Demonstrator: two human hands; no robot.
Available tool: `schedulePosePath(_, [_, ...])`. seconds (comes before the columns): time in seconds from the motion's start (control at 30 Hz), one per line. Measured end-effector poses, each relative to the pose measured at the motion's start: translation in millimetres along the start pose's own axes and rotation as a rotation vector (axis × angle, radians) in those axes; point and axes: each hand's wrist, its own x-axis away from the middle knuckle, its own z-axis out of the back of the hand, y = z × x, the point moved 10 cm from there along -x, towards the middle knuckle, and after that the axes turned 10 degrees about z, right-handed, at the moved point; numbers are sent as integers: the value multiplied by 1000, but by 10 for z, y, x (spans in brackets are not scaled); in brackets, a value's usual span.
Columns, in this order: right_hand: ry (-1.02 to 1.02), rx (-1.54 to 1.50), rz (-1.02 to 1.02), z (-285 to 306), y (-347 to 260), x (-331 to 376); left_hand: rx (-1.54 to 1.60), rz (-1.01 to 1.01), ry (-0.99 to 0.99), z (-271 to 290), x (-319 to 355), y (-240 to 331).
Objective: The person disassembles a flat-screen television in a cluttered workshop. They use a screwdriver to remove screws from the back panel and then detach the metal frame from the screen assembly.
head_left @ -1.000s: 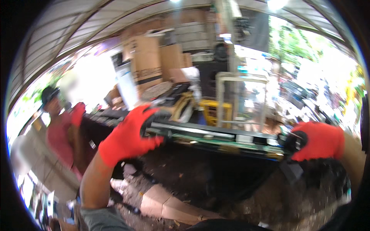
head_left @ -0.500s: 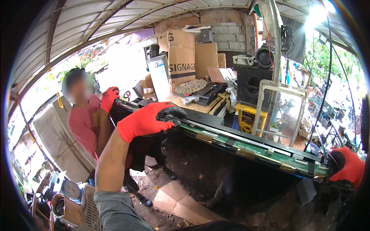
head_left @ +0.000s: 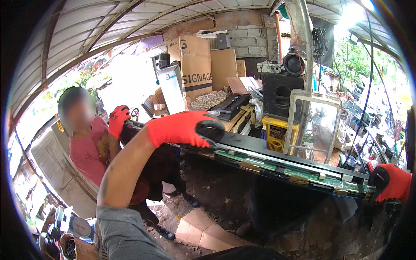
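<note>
A long, thin display panel (head_left: pixel 268 150) spans the middle of the view, edge toward me. Along that edge runs a green circuit board strip (head_left: pixel 277 170) with white pieces and brownish tabs. My left hand (head_left: pixel 186 130), in a red glove with black fingertips, is closed over the panel's upper edge near its middle. At the panel's right end, my right hand (head_left: pixel 392 183) in a matching glove grips the corner; its fingers are partly hidden. A co-worker's gloved hand (head_left: pixel 118 121) rests at the far left end.
The co-worker (head_left: pixel 89 143) in a pink shirt stands at the left. Flattened cardboard (head_left: pixel 208 229) lies on the dirt floor. Behind the panel are a tall carton (head_left: pixel 195 65), a black speaker box (head_left: pixel 281 97), a yellow crate (head_left: pixel 274 134) and a clear-paned frame (head_left: pixel 314 125) beside a post.
The panel has tilted, and more of its edge shows while less of its dark face does. My left hand sits farther right in view. The background has shifted slightly left.
</note>
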Motion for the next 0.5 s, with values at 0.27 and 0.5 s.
schedulePosePath(0.27, [-59,251,-96,51,108,1,0,-8,-62,29,-284,-129])
schedulePosePath(0.5, [55,87,-92,112,418,121,-98,239,130,453,256,-707])
